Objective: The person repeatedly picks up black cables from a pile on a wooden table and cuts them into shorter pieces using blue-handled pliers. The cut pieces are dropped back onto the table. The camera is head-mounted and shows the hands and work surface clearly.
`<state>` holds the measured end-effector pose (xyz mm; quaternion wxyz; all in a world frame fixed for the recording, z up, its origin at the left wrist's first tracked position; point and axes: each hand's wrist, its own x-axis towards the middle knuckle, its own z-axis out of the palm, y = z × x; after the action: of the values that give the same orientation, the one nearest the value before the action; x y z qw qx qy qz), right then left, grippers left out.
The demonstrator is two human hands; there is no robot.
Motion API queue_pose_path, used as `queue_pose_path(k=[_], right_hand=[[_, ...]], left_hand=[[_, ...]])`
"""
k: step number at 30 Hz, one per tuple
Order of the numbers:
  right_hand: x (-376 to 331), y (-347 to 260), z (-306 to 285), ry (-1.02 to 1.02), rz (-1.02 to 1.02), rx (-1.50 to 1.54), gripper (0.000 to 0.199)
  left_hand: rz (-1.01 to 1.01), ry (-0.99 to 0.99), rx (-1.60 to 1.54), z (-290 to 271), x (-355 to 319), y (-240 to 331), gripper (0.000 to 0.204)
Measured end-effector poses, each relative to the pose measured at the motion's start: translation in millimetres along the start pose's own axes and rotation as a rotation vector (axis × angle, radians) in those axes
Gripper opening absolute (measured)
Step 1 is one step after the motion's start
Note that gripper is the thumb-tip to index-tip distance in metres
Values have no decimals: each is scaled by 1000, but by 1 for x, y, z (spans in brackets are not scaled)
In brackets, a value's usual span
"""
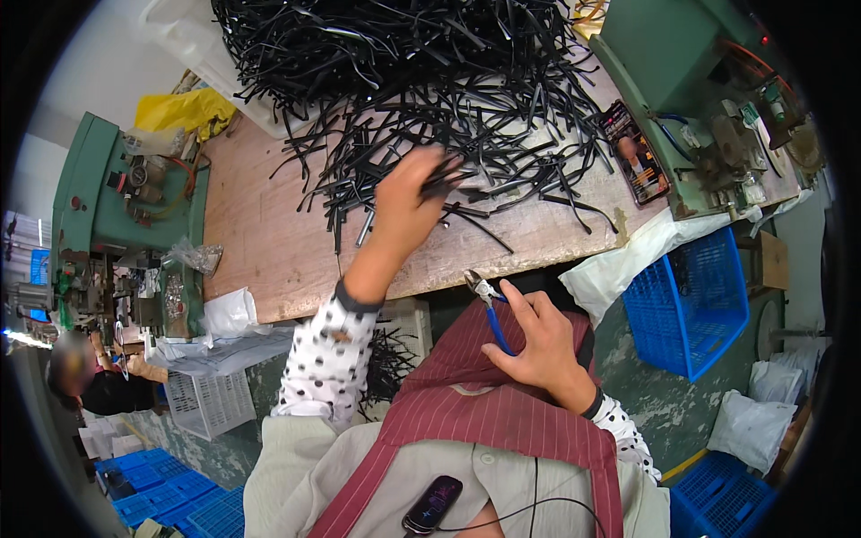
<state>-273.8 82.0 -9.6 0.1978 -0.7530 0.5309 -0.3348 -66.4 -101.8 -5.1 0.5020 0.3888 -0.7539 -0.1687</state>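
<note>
My left hand (411, 199) is over the near edge of a heap of thin black pieces with bent ends, which look like eyeglass temples (395, 54). Motion smears its fingers. They are curled round one or more dark temples (439, 184), blurred along with the hand. Lower down, just off the table's front edge, my right hand (538, 336) is closed on blue-handled cutting pliers (491, 309). Their metal jaws point up toward the table edge.
The wooden table (256, 224) has green machines on its left (90, 188) and right (655, 63). A dark printed box (639, 157) lies beside the heap. A blue crate (695, 305) stands low at right, a white basket (211, 399) at left. Another person (108, 386) is far left.
</note>
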Motion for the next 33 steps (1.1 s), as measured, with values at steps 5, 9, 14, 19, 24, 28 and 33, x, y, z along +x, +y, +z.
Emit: queue_pose_path(k=[5,9,14,19,24,28,33], right_hand=[[3,-1,9,-24,-20,45,90],[9,-9,13,-65,-58,43,90],[18,-26,6,-97,-84,97,90],[18,-31,6,-142,-78,122,91],[15,-30,9,-158,-76,147,94],[15,-30,11,-171,-69,157,94],[11,-26,16,-197,-51,172,93]], left_hand=[[-662,67,-363,-37,-114,11,12],[-706,231,-928,-40,-115,26,39],[-764,191,-1289,-52,-96,52,50],[-740,181,-1261,-51,-94,70,52],[-624,254,-1089,-43,-98,82,51],[-560,343,-964,-34,-96,93,49],[-659,390,-945,-32,-94,94,49]])
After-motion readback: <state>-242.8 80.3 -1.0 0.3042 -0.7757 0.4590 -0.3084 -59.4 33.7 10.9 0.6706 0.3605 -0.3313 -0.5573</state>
